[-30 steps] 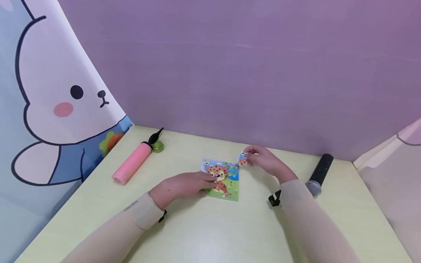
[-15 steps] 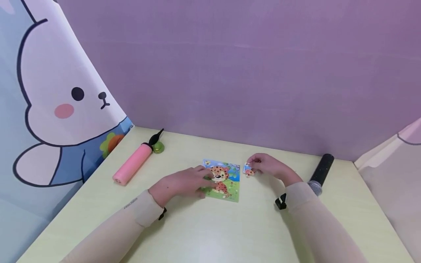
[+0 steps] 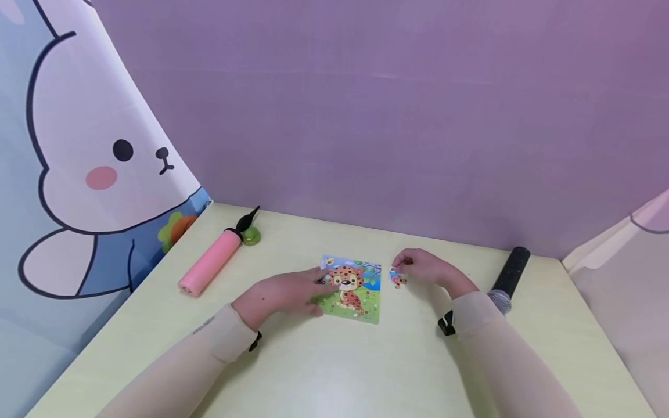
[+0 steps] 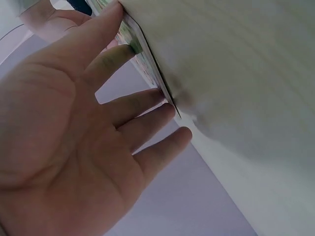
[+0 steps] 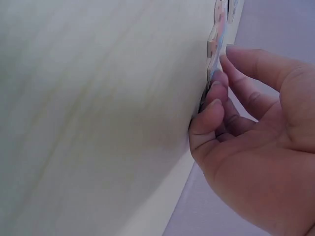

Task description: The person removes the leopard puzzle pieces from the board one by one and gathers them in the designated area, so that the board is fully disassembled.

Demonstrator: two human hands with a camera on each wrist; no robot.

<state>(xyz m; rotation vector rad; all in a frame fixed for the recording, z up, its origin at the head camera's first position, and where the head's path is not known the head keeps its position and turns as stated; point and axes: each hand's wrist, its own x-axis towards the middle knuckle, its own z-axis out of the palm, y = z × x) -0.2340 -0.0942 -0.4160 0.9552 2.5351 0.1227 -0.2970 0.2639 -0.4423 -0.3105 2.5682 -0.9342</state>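
A square leopard jigsaw puzzle [image 3: 349, 299] lies flat on the table. My left hand [image 3: 284, 295] rests along its left side, fingers spread, the fingertips over the puzzle's edge. In the left wrist view, that hand [image 4: 93, 128] shows straight, parted fingers at the thin board [image 4: 142, 46]. Just right of the puzzle, a small gap away, lies a loose jigsaw piece [image 3: 398, 278] with blue and spotted orange print. My right hand [image 3: 425, 267] touches its far edge. In the right wrist view, the fingers of that hand [image 5: 261, 128] bend against the table beside the piece [image 5: 215, 46], with one upper fingertip apart from it.
A pink hand pump [image 3: 211, 261] with a black nozzle lies at the left, beside a small green toy [image 3: 251, 235]. At the right lies a black microphone [image 3: 509, 276] close to my right sleeve. A purple backdrop [image 3: 360, 128] rises behind the pale table [image 3: 334, 366].
My right hand has brought the jigsaw piece down from the puzzle's upper right corner onto the table, slightly right and nearer. My left fingers have drawn back left, uncovering more of the leopard.
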